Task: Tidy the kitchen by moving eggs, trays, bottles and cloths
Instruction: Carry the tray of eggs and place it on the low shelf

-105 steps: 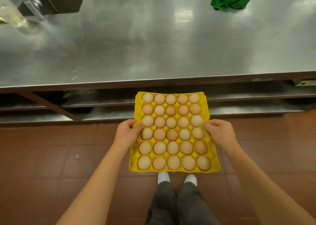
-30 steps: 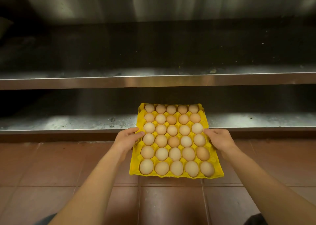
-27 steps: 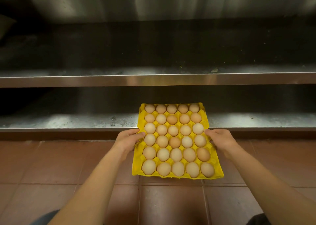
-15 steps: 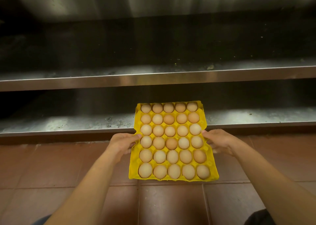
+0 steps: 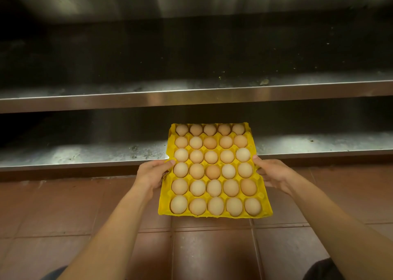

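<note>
Left hand (image 5: 152, 174) and right hand (image 5: 273, 173) grasp the yellow egg tray (image 5: 214, 214) at mid-sides. Full of eggs (image 5: 212, 172), it's probably heavy, floppy and fragile; that balanced hold suits it.

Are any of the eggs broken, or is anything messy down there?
No egg looks cracked, and every cup of the yellow egg tray is filled. The left hand and right hand hold it fairly level. The mess is on the shelves: dark specks and grime on the bottom shelf, and crumbs on the upper shelf.
</note>
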The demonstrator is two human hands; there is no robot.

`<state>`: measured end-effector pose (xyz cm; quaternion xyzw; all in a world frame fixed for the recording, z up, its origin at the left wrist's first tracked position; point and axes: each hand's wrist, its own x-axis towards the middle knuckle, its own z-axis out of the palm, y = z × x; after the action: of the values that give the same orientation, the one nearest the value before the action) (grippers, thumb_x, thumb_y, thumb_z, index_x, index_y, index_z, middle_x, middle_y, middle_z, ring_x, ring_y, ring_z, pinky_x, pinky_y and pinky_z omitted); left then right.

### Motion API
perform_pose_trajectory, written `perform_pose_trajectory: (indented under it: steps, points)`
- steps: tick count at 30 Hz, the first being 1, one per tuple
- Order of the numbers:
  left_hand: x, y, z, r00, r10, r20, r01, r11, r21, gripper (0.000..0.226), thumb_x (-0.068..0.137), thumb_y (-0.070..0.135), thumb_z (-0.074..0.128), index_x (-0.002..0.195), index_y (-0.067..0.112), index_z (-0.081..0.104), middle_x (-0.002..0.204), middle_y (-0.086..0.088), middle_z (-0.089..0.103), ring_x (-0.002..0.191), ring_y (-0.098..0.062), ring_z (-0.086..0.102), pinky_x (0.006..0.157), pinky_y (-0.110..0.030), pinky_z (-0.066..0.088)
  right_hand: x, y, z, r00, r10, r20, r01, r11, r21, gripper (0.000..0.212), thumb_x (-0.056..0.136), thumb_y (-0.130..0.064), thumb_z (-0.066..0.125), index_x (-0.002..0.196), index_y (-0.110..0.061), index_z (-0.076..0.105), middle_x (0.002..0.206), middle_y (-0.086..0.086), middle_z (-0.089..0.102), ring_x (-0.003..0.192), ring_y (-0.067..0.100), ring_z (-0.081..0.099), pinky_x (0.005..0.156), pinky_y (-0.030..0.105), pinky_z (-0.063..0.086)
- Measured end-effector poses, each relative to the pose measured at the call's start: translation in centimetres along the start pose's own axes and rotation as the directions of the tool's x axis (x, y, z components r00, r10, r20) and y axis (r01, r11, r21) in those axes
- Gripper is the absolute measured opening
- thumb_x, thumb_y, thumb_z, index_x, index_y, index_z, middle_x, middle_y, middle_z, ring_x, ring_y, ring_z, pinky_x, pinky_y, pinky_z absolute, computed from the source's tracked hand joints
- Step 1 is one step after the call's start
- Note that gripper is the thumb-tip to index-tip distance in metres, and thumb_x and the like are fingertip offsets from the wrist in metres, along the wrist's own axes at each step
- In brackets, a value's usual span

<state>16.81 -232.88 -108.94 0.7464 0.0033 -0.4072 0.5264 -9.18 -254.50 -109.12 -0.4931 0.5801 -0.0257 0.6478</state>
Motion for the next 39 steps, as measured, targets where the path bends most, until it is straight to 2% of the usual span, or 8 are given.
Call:
perform_pose_trajectory:
  steps: [3,7,10,15,18,25,32,39]
  points:
    - [0.1,-0.2,-0.1,0.999,-0.035,0.012,0.035,0.999,0.005,0.027,0.083,0.020,0.081,0.100,0.002,0.072,0.100,-0.017,0.074,0.084,-0.023,0.068,0.075,-0.035,0.059,0.3,0.4,0.1,1.000,0.017,0.010,-0.018,0.996,0.087,0.050,0.090,-0.048,0.064,0.117,-0.006,0.066,0.116,0.015,0.069,0.093,0.024,0.068,0.066,0.032,0.056]
    - [0.4,-0.5,-0.2,0.998,-0.066,-0.001,0.066,0.997,0.048,0.026,0.083,0.026,0.082,0.086,0.005,0.067,0.092,-0.012,0.069,0.078,-0.018,0.065,0.064,-0.027,0.055,-0.4,0.8,0.0,0.993,0.022,0.116,-0.043,0.982,0.185,0.038,0.094,-0.036,0.063,0.115,-0.005,0.068,0.094,0.012,0.076,0.075,0.021,0.074,0.056,0.030,0.058]
    - [0.7,-1.0,-0.3,0.996,-0.091,0.025,0.089,0.994,0.060,0.031,0.084,0.030,0.080,0.087,0.002,0.066,0.099,-0.017,0.069,0.086,-0.024,0.066,0.074,-0.034,0.059,-0.5,1.5,0.3,0.987,0.043,0.158,-0.078,0.971,0.225,0.037,0.096,-0.036,0.059,0.115,-0.006,0.067,0.089,0.010,0.077,0.071,0.021,0.075,0.053,0.032,0.059]
    - [0.3,-0.8,-0.3,0.989,-0.137,0.059,0.129,0.983,0.130,0.040,0.086,0.044,0.075,0.096,0.006,0.070,0.103,-0.014,0.074,0.096,-0.033,0.071,0.087,-0.047,0.057,-0.6,1.4,0.6,0.956,0.163,0.242,-0.222,0.944,0.244,0.049,0.093,-0.051,0.055,0.122,-0.013,0.066,0.114,0.016,0.073,0.099,0.031,0.072,0.080,0.048,0.057]
    - [-0.2,-0.7,-0.1,0.975,-0.193,0.110,0.178,0.975,0.134,0.045,0.090,0.047,0.069,0.114,0.008,0.066,0.112,-0.013,0.074,0.103,-0.033,0.071,0.073,-0.041,0.060,-0.6,1.1,0.3,0.945,0.198,0.261,-0.260,0.938,0.230,0.054,0.092,-0.052,0.055,0.127,-0.012,0.064,0.119,0.017,0.071,0.106,0.035,0.069,0.087,0.052,0.055]
    - [-0.8,-0.7,-0.3,0.958,-0.254,0.130,0.233,0.959,0.158,0.058,0.087,0.056,0.068,0.118,0.008,0.066,0.107,-0.011,0.075,0.095,-0.028,0.072,0.065,-0.036,0.058,-1.0,0.9,0.0,0.913,0.266,0.311,-0.308,0.946,0.097,0.068,0.087,-0.067,0.049,0.125,-0.014,0.066,0.124,0.017,0.068,0.119,0.036,0.062,0.107,0.057,0.041]
    - [-1.7,-0.1,-1.2,0.919,-0.351,0.180,0.278,0.900,0.336,0.064,0.087,0.068,0.059,0.123,0.015,0.064,0.109,-0.013,0.075,0.092,-0.027,0.074,0.063,-0.034,0.059,-1.0,0.3,-1.8,0.898,0.293,0.329,-0.283,0.956,-0.080,0.084,0.082,-0.082,0.033,0.126,-0.018,0.065,0.119,0.016,0.071,0.108,0.034,0.068,0.096,0.050,0.050]
    - [-2.2,0.4,-0.6,0.955,-0.276,0.112,0.230,0.922,0.311,0.056,0.087,0.064,0.062,0.107,0.012,0.066,0.102,-0.013,0.076,0.088,-0.028,0.074,0.067,-0.036,0.059,-1.2,0.1,-2.0,0.916,0.236,0.324,-0.229,0.972,-0.059,0.070,0.092,-0.069,0.038,0.130,-0.015,0.062,0.098,0.011,0.076,0.080,0.024,0.075,0.071,0.037,0.060]
